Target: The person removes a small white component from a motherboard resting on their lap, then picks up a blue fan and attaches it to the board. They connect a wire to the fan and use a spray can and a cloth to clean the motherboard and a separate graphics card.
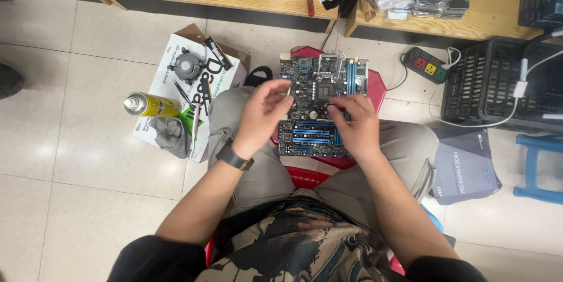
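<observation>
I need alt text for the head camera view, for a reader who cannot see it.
A seated person works with both hands on a computer motherboard resting on their lap: the left hand pinches a small part above it, and the right hand touches the board. On the floor to their left lie a yellow spray can, a cooler fan and a grey cloth.

Dark motherboard (319, 103) flat on lap
</observation>
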